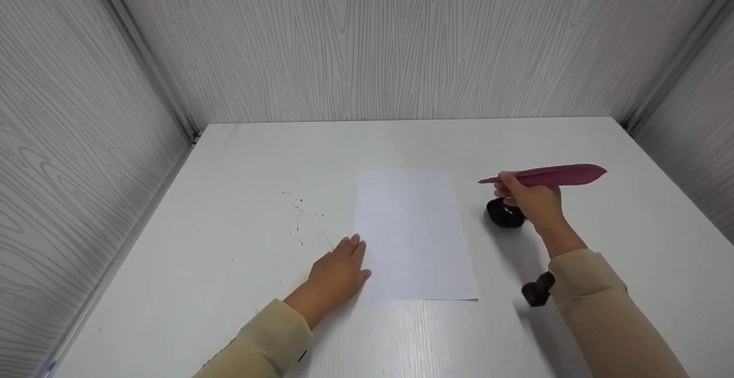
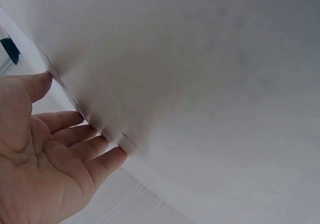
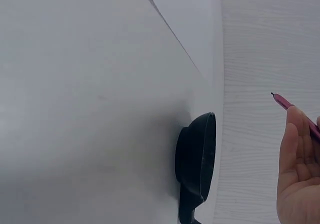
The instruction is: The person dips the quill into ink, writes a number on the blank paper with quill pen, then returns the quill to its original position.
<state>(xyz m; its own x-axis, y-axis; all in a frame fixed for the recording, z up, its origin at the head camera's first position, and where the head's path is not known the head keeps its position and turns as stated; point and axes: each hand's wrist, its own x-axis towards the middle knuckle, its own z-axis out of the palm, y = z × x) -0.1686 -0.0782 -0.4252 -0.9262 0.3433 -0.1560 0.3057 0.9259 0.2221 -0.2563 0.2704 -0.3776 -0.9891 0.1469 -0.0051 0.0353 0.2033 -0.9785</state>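
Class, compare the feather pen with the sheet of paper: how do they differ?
The feather pen is dark red; the sheet of paper is white. The pen is slim, the sheet broad. The pen is held above the table; the sheet lies on it.

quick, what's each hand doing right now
Left hand: open, resting at the left edge of the white paper.
Right hand: closed, holding the dark red feather pen.

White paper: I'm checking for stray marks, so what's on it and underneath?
No marks show on the white paper; the left hand rests its fingers at the left edge. Whatever lies underneath is covered and cannot be seen.
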